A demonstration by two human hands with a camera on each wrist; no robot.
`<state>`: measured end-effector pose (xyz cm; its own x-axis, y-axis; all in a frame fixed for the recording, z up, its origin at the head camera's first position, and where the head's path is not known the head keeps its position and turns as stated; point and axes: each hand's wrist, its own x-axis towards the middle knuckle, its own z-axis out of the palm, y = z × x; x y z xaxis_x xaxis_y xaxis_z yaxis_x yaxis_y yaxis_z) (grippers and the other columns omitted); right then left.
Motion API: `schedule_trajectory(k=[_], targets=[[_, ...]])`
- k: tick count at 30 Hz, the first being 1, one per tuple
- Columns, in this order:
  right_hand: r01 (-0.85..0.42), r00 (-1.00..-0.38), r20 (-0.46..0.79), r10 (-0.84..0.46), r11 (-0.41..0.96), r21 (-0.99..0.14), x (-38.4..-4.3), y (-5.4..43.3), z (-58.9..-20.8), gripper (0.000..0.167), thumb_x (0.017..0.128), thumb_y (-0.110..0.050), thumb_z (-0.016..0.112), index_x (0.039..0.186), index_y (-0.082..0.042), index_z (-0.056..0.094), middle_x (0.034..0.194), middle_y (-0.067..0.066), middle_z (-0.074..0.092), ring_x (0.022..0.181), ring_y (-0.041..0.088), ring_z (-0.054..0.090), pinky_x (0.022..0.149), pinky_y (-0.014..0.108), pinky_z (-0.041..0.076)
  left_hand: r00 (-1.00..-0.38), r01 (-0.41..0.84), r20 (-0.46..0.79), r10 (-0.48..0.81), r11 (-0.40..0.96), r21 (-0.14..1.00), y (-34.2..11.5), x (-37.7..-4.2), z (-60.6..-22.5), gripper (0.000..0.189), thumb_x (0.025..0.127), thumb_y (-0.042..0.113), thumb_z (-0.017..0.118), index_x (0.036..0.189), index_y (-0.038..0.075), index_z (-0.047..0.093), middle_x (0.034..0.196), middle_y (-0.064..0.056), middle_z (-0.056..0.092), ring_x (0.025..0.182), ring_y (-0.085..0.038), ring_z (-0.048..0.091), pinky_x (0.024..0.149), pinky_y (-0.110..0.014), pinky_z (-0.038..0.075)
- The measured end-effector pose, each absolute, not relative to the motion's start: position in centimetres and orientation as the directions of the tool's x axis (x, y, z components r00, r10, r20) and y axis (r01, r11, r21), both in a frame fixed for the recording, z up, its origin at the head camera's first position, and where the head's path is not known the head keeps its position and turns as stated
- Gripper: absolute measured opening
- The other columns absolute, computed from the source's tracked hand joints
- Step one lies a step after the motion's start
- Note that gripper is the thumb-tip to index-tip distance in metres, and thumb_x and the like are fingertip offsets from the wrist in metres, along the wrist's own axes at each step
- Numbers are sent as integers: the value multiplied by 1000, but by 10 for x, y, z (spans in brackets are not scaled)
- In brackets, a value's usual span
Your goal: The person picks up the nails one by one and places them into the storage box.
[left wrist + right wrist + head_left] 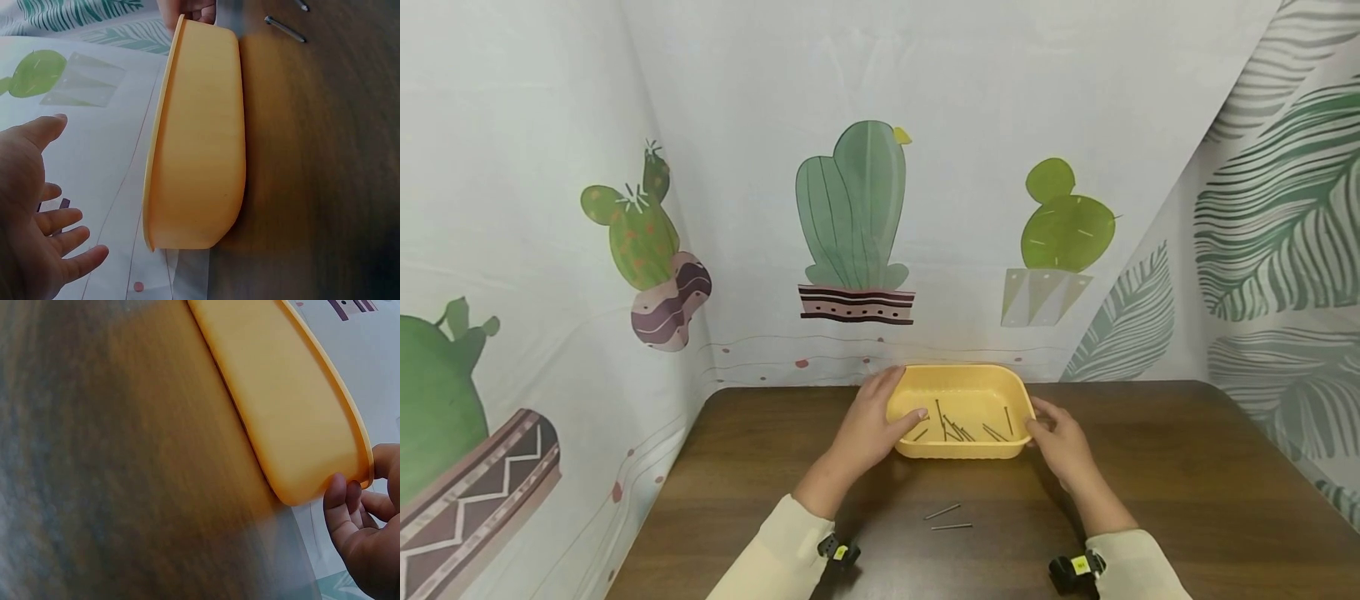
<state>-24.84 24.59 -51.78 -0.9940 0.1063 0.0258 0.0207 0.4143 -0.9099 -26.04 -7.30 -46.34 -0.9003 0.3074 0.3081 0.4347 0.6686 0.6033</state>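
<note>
A shallow yellow plastic tray [961,451] sits at the back of the table, with several nails [955,429] scattered on its floor. At its right end my right hand [1063,442] pinches the rim; the right wrist view shows the fingers [342,512] curled at that corner. My left hand [868,421] is at the left end, its thumb overlapping the tray in the head view. Seen from the left wrist, that hand [37,206] has its fingers spread and apart from the tray wall [197,137]. Two loose nails [951,526] lie in front of the tray.
The brown wooden table [760,467] ends just behind the tray at a white cloth backdrop [955,208] printed with cacti. Patterned cloth with leaves [1285,217] hangs on the right. Black wrist straps [1075,571] show at both sleeves.
</note>
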Motion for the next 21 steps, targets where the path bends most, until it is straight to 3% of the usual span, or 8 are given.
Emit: schedule_trajectory(k=[5,11,21], targets=[[19,-994,24,104,398,-917,-248,246,-519,55,104,-15,54,152,5,38,138,26,44,99,20,64,77,24,60,-887,461,323,330,669,583,-72,-253,-466,72,93,50,69,151,15,47,154,-7,48,145,-26,42,118,-47,39],[18,-994,25,102,398,-917,-249,246,-520,55,104,-16,54,152,5,37,138,26,44,100,19,64,77,24,60,-870,491,350,348,685,538,-70,-239,-469,55,92,41,74,137,13,61,130,-5,62,122,-22,58,104,-41,51],[16,-994,30,106,411,-912,-249,245,-518,54,104,-16,53,152,4,39,137,25,44,100,21,64,77,25,60,-834,551,285,472,685,477,-67,-221,-478,43,90,40,76,124,14,69,109,4,66,100,-10,61,86,-26,54]])
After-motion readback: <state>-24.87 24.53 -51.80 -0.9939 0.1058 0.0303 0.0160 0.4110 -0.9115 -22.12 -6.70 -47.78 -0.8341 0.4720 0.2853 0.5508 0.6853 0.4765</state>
